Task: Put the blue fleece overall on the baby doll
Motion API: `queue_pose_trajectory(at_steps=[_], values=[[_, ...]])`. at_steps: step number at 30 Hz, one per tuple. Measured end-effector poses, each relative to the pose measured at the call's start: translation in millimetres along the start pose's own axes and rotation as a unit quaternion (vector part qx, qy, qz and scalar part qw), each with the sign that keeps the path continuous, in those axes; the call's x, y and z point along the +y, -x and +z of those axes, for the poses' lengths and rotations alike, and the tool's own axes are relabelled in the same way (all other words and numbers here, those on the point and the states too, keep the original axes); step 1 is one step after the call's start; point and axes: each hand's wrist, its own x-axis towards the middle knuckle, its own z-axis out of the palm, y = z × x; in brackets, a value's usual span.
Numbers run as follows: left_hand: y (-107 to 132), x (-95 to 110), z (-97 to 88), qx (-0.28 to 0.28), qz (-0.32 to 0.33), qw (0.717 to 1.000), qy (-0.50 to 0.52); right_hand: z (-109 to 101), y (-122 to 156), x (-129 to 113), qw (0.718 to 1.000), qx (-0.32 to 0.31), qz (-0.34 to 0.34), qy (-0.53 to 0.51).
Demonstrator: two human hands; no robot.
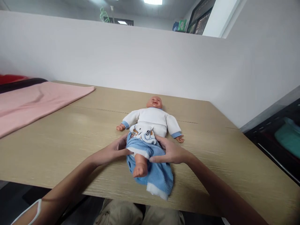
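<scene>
A baby doll (155, 102) lies on its back on the table, its head away from me. It wears a white long-sleeved top (152, 116) with blue cuffs. Blue trousers (161, 175) with white hems and an embroidered animal face are bunched around its legs. One bare foot (140, 167) pokes out of the left trouser leg; the other foot is hidden in the cloth. My left hand (118, 148) grips the trousers at their left side, fingers partly hidden. On the right side, my right hand (172, 150) holds the cloth between thumb and fingers.
A pink cloth (42, 97) is spread at the table's left, with a red object (12, 78) behind it. A white wall (117, 56) borders the table (77, 131) at the back. At the right stands a dark rack (278, 131) with a green item.
</scene>
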Motion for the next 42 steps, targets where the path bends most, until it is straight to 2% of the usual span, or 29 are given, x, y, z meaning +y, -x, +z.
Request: queue_pose_trajectory(at_steps=[2,4,8,11,13,15,16,18,20,21,23,26,30,35,39,42], values=[[3.5,4.2,-8.9,-0.019,-0.01,1.0,-0.005,0.3,3.8,5.8,0.998,-0.007,0.001,-0.061],[5.6,10.6,-16.9,-0.015,-0.034,0.998,-0.042,1.1,5.7,14.1,0.991,0.005,0.003,-0.131],[-3.6,27.7,-29.2,0.068,-0.103,0.979,-0.16,0.4,3.4,24.8,0.979,0.061,-0.005,-0.196],[-25.5,44.6,-32.5,0.144,-0.073,0.956,-0.247,-0.4,1.4,21.9,0.976,0.058,0.016,-0.209],[-44.4,60.6,-29.2,0.161,-0.042,0.946,-0.279,-0.2,2.3,16.7,0.98,0.036,0.031,-0.195],[-64.8,79.6,-20.7,0.11,-0.02,0.949,-0.295,-0.4,5.5,11.2,0.987,0.023,0.042,-0.155],[-75.0,89.1,-15.1,0.058,-0.007,0.95,-0.308,-0.9,7.9,8.9,0.99,0.02,0.047,-0.13],[-95.0,104.5,-3.3,-0.075,-0.002,0.933,-0.352,-3.3,13.5,5.3,0.995,0.011,0.059,-0.073],[-112.7,111.9,6.4,-0.199,-0.038,0.904,-0.378,-7.3,19.0,3.0,0.998,-0.01,0.066,-0.015],[-120.1,112.4,9.7,-0.243,-0.057,0.89,-0.381,-9.5,21.1,2.2,0.998,-0.024,0.064,0.009],[-130.9,109.1,12.4,-0.292,-0.069,0.877,-0.375,-13.7,23.8,0.9,0.997,-0.046,0.052,0.035],[-137.1,102.0,9.0,-0.318,-0.025,0.88,-0.352,-17.0,24.2,0.0,0.998,-0.046,0.038,0.021],[-134.7,99.9,2.7,-0.356,0.002,0.889,-0.289,-15.7,23.1,-0.5,0.996,-0.002,0.02,-0.092],[-134.3,93.0,2.0,-0.31,0.014,0.923,-0.226,-14.7,25.0,0.5,0.978,0.075,0.04,-0.189],[-138.4,79.0,1.8,-0.3,-0.028,0.945,-0.124,-18.5,25.9,4.9,0.948,0.155,0.02,-0.276],[-140.3,71.9,1.2,-0.346,-0.063,0.934,-0.069,-24.2,27.2,6.4,0.947,0.142,0.004,-0.287]])
